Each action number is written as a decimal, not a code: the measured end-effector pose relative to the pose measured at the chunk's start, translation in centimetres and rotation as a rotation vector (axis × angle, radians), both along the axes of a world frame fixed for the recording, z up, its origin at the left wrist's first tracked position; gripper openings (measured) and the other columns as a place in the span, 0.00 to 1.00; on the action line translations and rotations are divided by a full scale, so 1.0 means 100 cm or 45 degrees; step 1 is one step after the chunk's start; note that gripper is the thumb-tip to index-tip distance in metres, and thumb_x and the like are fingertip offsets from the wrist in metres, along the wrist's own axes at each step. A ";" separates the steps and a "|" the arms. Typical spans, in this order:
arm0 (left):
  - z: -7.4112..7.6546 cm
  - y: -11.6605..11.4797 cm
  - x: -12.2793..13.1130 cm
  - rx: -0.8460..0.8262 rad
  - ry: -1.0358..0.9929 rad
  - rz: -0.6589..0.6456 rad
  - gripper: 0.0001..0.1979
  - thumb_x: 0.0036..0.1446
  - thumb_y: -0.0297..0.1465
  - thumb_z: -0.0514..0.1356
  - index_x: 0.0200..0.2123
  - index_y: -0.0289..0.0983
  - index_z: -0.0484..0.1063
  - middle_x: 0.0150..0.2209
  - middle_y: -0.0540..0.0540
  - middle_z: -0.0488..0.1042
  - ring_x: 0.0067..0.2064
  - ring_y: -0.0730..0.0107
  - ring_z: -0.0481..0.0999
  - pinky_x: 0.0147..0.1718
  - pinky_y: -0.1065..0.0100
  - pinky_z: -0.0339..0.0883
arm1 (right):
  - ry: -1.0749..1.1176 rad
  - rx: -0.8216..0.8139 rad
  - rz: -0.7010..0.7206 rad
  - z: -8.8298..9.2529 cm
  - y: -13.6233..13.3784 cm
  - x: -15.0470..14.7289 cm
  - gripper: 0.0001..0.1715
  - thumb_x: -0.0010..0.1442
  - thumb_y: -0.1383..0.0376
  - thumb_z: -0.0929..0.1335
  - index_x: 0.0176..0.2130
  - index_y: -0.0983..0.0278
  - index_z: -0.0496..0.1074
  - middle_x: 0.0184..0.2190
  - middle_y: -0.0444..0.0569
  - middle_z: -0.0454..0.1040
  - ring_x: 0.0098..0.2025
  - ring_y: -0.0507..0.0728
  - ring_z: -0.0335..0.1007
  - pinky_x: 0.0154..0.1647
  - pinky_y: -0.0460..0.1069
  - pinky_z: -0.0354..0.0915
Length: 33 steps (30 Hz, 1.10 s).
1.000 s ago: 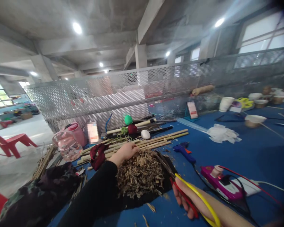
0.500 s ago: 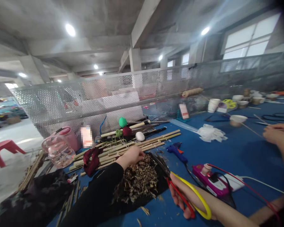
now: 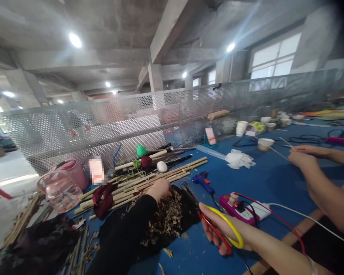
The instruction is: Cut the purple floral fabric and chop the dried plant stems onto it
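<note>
My left hand (image 3: 162, 190), in a black sleeve, reaches into a pile of dried leaves (image 3: 169, 215). Its fingers are curled around some of the leaves, with the tips partly hidden. The pile lies on a black cloth (image 3: 190, 208) on the blue tabletop. Just right of it, my right hand (image 3: 213, 229) grips scissors (image 3: 222, 225) with red and yellow handles. The blades point away toward the cloth and look dark and blurred; how far apart they are is unclear.
Bamboo sticks (image 3: 183, 168), yarn balls and a pink watering can (image 3: 61, 187) stand beyond and left. A blue glue gun (image 3: 203, 182), purple power strip (image 3: 240, 210) and cables lie right. A co-worker's hands (image 3: 306, 156) hold a thin stick farther right. A perforated metal screen (image 3: 132, 118) runs behind.
The view has turned to the right, so things shift left in the picture. My left hand is deeper in the leaves, and the leaf pile looks more gathered. The scissors stay in my right hand.
</note>
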<state>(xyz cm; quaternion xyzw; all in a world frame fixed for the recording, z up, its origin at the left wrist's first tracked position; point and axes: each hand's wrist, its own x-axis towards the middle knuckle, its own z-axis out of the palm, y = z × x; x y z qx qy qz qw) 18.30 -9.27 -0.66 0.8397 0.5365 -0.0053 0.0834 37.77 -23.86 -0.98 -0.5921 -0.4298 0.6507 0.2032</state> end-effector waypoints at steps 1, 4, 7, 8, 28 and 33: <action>0.000 0.000 0.001 0.005 -0.005 -0.006 0.10 0.43 0.28 0.65 0.33 0.36 0.78 0.34 0.41 0.78 0.39 0.59 0.76 0.41 0.66 0.67 | 0.004 0.002 0.004 0.000 0.001 0.001 0.37 0.57 0.38 0.53 0.25 0.67 0.62 0.17 0.46 0.65 0.15 0.47 0.59 0.10 0.41 0.60; 0.008 -0.005 -0.005 0.054 -0.069 -0.019 0.12 0.49 0.24 0.57 0.34 0.36 0.78 0.34 0.42 0.79 0.37 0.64 0.76 0.41 0.69 0.66 | 0.012 -0.005 0.048 0.002 0.005 0.001 0.37 0.59 0.39 0.51 0.25 0.67 0.62 0.17 0.46 0.65 0.15 0.47 0.59 0.10 0.42 0.61; 0.024 -0.017 -0.024 0.103 -0.153 -0.019 0.13 0.50 0.25 0.54 0.35 0.36 0.78 0.35 0.45 0.79 0.37 0.67 0.75 0.41 0.71 0.65 | 0.031 0.012 0.122 0.000 0.008 -0.001 0.36 0.58 0.39 0.53 0.26 0.67 0.63 0.18 0.46 0.65 0.15 0.47 0.59 0.10 0.42 0.62; 0.030 -0.023 -0.033 0.114 -0.176 -0.011 0.13 0.51 0.26 0.54 0.35 0.36 0.78 0.35 0.46 0.79 0.36 0.68 0.75 0.40 0.72 0.65 | 0.043 0.015 0.144 -0.001 0.008 -0.002 0.37 0.57 0.38 0.53 0.26 0.67 0.63 0.18 0.45 0.65 0.15 0.47 0.59 0.10 0.42 0.62; 0.011 -0.115 -0.094 0.550 -0.452 0.251 0.16 0.53 0.23 0.53 0.46 0.36 0.71 0.47 0.41 0.71 0.50 0.61 0.68 0.53 0.62 0.59 | 0.016 -0.127 0.220 0.014 -0.024 0.000 0.43 0.53 0.33 0.52 0.28 0.69 0.66 0.20 0.48 0.67 0.18 0.48 0.63 0.14 0.42 0.64; -0.006 -0.134 -0.031 0.237 -0.067 -0.354 0.15 0.54 0.30 0.58 0.47 0.42 0.72 0.48 0.41 0.70 0.49 0.59 0.68 0.45 0.63 0.66 | 0.059 -0.228 0.163 0.012 -0.034 0.012 0.44 0.55 0.35 0.50 0.28 0.69 0.66 0.20 0.49 0.67 0.17 0.48 0.63 0.14 0.43 0.65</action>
